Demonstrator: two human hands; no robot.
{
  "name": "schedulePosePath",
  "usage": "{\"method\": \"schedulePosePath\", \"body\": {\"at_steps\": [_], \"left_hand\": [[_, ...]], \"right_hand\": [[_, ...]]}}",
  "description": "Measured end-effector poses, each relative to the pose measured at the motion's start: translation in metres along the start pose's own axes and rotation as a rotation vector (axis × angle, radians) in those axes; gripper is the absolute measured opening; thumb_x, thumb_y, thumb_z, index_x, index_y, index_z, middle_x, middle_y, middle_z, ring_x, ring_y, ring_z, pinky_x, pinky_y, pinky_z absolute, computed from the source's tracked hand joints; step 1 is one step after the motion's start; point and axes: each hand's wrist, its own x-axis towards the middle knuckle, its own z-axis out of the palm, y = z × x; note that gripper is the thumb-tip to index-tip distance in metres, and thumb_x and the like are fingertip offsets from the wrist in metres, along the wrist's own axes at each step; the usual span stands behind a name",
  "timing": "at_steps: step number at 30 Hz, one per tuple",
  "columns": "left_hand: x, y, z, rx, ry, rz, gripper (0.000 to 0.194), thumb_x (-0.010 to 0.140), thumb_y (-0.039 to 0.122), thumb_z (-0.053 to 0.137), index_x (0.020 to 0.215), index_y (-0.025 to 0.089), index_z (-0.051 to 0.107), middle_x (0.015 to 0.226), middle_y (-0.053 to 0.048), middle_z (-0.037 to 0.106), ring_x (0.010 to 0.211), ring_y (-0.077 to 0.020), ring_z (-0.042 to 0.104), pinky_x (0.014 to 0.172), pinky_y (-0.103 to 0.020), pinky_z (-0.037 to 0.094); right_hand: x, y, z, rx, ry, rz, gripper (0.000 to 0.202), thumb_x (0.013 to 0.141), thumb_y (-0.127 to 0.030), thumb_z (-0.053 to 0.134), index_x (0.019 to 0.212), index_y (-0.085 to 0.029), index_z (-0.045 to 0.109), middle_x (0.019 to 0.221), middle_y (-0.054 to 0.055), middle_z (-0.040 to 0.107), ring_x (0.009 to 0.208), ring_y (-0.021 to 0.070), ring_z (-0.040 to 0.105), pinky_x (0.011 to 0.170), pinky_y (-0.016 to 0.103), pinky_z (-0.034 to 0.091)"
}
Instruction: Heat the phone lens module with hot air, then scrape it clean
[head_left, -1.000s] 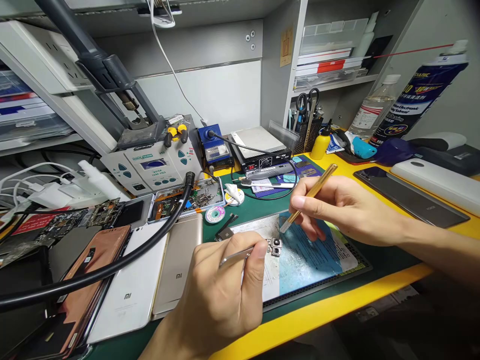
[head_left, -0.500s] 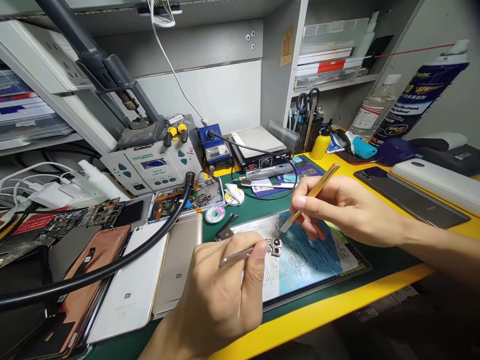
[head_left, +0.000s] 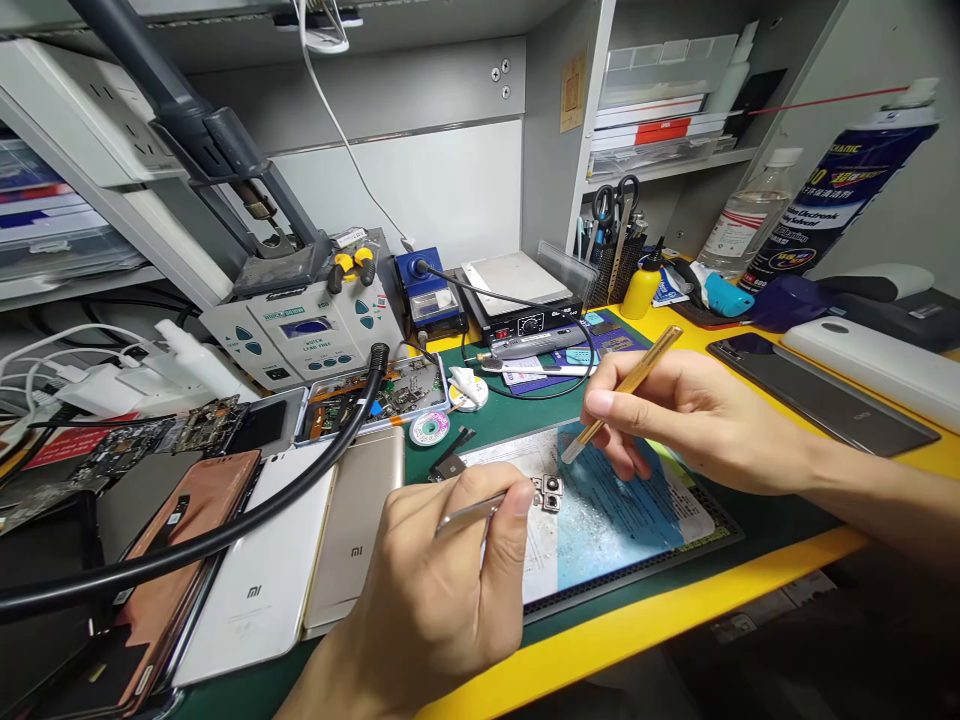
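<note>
My left hand [head_left: 450, 570] is closed around slim metal tweezers [head_left: 472, 512]; their tips are hidden behind my thumb and fingers. Just past the thumb, a small phone camera module [head_left: 551, 490] with square lens frames shows over the work pad [head_left: 615, 560], and I cannot tell whether the tweezers grip it. Between the fingers and thumb of my right hand [head_left: 675, 415] is a gold-coloured stick-like tool [head_left: 637, 375] with a pale, flat tip. That tip points down and left, a little above and right of the module, apart from it.
A black hose [head_left: 315, 490] arcs over phones with a white back [head_left: 259, 560] and a gold back [head_left: 356, 520]. Behind stand a rework station [head_left: 307, 335], a hot plate [head_left: 517, 285] and a yellow bottle [head_left: 641, 290]. At right are a spray can [head_left: 832, 200] and a dark phone [head_left: 825, 395].
Hardly anything differs. The tweezers' visible end has tilted very slightly, and both hands stay in nearly the same place with the same tools.
</note>
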Motion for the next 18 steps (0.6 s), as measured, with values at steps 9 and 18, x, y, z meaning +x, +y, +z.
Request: {"method": "schedulePosePath", "body": {"at_steps": [9,18], "left_hand": [[-0.0004,0.0007,-0.0010,0.005,-0.002,-0.002,0.014,0.095,0.002,0.056,0.098,0.013,0.064,0.081,-0.003,0.076,0.061,-0.0142,0.072,0.056,-0.029,0.054],[-0.0009,0.0005,0.0000,-0.001,0.003,-0.001,0.013,0.096,0.003,0.056,0.099,0.014,0.063,0.081,-0.002,0.076,0.062,-0.0140,0.073,0.057,-0.028,0.055]], "right_hand": [[0.0015,-0.0020,0.0005,-0.025,0.009,-0.006,0.043,0.086,-0.058,0.080,0.074,-0.021,0.062,0.065,0.002,0.065,0.052,0.0173,0.063,0.050,0.029,0.052],[-0.0009,-0.0013,-0.0003,-0.067,0.037,-0.029,0.043,0.086,-0.059,0.080,0.073,-0.021,0.063,0.066,0.003,0.067,0.054,0.0173,0.064,0.051,0.029,0.053]]}}
